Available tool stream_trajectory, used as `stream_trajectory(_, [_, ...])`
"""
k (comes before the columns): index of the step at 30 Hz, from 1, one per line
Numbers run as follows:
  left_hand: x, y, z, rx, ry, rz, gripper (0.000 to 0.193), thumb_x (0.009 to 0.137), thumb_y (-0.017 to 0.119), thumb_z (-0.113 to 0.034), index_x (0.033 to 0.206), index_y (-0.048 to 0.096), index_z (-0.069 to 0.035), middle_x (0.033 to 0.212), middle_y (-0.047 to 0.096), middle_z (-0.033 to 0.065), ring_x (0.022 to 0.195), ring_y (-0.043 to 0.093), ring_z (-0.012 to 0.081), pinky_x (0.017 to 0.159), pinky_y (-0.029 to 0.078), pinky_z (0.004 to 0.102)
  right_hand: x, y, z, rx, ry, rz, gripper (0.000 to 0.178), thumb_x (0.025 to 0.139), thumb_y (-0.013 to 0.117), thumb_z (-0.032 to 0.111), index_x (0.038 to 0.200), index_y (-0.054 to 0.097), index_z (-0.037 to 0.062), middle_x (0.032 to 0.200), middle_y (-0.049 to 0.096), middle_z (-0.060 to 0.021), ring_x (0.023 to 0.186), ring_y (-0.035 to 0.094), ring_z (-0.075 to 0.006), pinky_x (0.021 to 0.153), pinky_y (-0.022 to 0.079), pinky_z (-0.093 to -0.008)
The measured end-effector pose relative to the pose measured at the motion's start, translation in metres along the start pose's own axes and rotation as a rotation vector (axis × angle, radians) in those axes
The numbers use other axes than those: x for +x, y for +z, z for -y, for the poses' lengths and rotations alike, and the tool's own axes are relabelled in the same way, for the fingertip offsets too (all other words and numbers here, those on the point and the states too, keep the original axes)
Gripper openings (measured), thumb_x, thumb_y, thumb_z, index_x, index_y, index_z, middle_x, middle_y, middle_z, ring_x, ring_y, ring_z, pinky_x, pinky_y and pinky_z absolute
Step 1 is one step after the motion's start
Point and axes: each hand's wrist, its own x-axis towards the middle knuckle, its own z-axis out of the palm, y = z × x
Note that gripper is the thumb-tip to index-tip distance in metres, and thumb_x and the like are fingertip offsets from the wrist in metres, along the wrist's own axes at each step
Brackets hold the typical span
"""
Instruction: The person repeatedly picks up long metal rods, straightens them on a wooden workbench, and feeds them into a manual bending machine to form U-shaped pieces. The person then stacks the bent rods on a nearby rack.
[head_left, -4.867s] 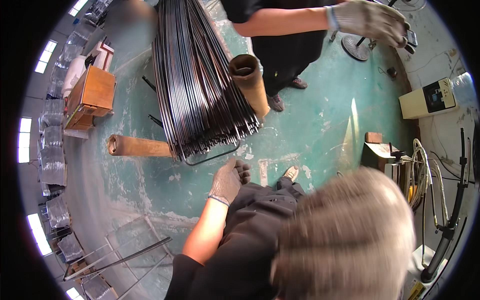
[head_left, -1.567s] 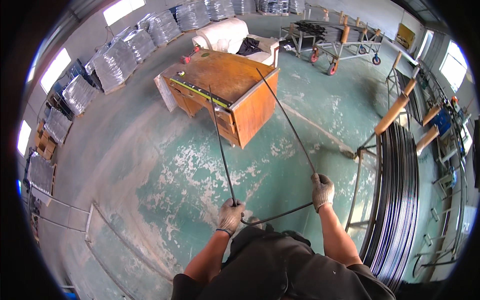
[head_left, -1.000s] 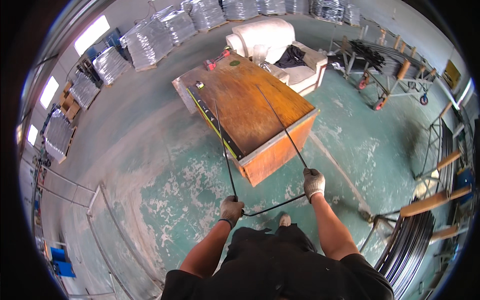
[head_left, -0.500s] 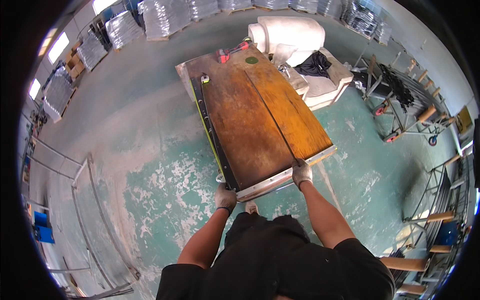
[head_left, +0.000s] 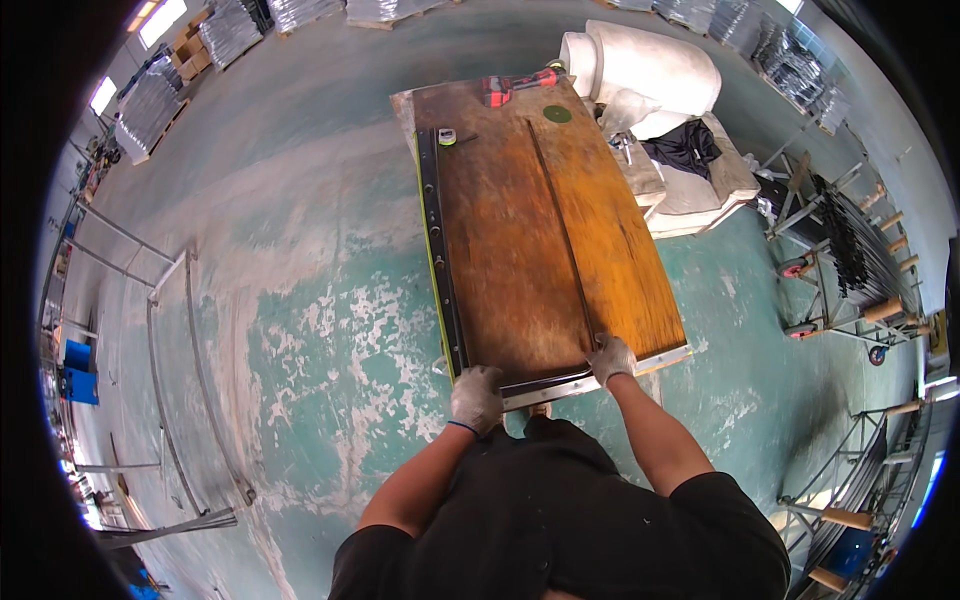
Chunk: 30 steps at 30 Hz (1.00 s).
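A wooden worktable [head_left: 510, 270] with a stained brown and orange top stands in front of me. At its near left corner my left hand [head_left: 477, 400], in a pale work glove, closes on the left end of a dark bar [head_left: 548, 382] lying along the near edge. My gloved right hand [head_left: 611, 358] grips that bar's right end. There a thin dark rod [head_left: 560, 225] running lengthwise down the tabletop also meets my right fingers. Whether bar and rod are one piece, I cannot tell. A black strip with holes [head_left: 437, 235] lines the left edge.
A tape measure [head_left: 447, 137], a red and black cordless tool [head_left: 510, 87] and a green disc [head_left: 557, 114] lie toward the far end. Beyond the right side is a cream armchair [head_left: 650, 75] with black cloth [head_left: 685, 148]. Wheeled metal racks [head_left: 850, 260] stand right; a tubular frame [head_left: 170, 350] stands left.
The dark bar between my hands now lies on the near edge of the tabletop, nearer its surface than before. Both hands have come up with it, and the view has shifted left.
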Motion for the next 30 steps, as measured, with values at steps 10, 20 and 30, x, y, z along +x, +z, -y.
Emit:
stream_trajectory(10, [0.007,0.02,-0.026,0.287,0.041,0.318,0.022,0.095,0.069,-0.019,0.113,0.08,-0.012,0.118,0.075,0.0142,0.118,0.071,0.0347,0.103,0.057,0.0487,0.026,0.012,-0.043,0.125,-0.012,-0.031,0.055,0.086,0.078,0.023,0.14,0.077,0.012,0.124,0.081,-0.0164,0.119,0.077,-0.0355,0.105,0.06,-0.0456])
stream_trajectory(20, [-0.001,0.012,-0.048,0.322,-0.033,0.347,0.021,0.094,0.072,-0.018,0.113,0.08,-0.014,0.117,0.074,0.0116,0.119,0.071,0.0316,0.102,0.06,0.0461,0.019,0.005,-0.056,0.17,-0.062,0.045,0.059,0.082,0.083,0.026,0.138,0.078,0.0082,0.118,0.083,-0.0172,0.114,0.079,-0.035,0.102,0.061,-0.0447])
stream_trajectory(30, [-0.005,0.033,-0.04,0.308,-0.051,0.3,0.023,0.092,0.075,-0.02,0.113,0.079,-0.012,0.116,0.075,0.0127,0.121,0.07,0.0328,0.103,0.059,0.0459,0.01,0.006,-0.051,0.107,0.058,0.021,0.056,0.08,0.085,0.031,0.132,0.08,0.0102,0.118,0.084,-0.0162,0.114,0.079,-0.0365,0.102,0.062,-0.0467])
